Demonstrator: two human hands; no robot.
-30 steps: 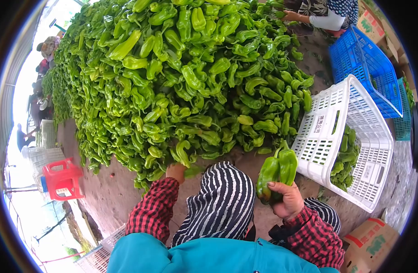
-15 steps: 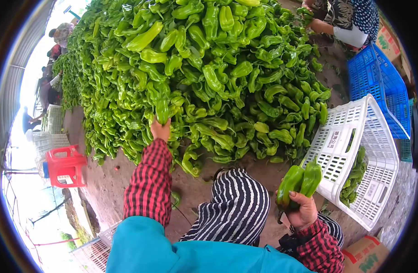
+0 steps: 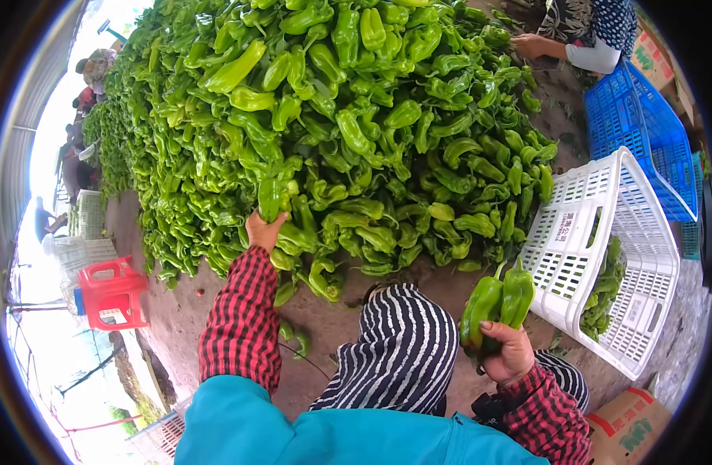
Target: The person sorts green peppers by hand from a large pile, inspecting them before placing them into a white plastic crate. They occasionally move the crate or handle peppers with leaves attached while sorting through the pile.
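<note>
A large heap of green peppers (image 3: 356,132) rises in front of me. At its near edge my left hand (image 3: 264,230) is closed round the lower end of a green pepper (image 3: 270,200), which still rests against the heap. My right hand (image 3: 511,355), held low above my right knee, grips a small bunch of long green peppers (image 3: 497,306) with the thumb across them. At least two peppers show in that bunch, stems upward; the fingers behind are hidden.
To the right, a tilted white crate (image 3: 580,248) holds green peppers, with a blue crate (image 3: 643,139) behind it. A co-worker's hand (image 3: 531,46) is at the far right. A red stool (image 3: 114,293) stands left; a cardboard box (image 3: 629,425) lies lower right.
My left hand has shifted slightly left and down, still at the pepper. The right hand's bunch has turned a little more upright. Greens no longer show in the co-worker's hand.
</note>
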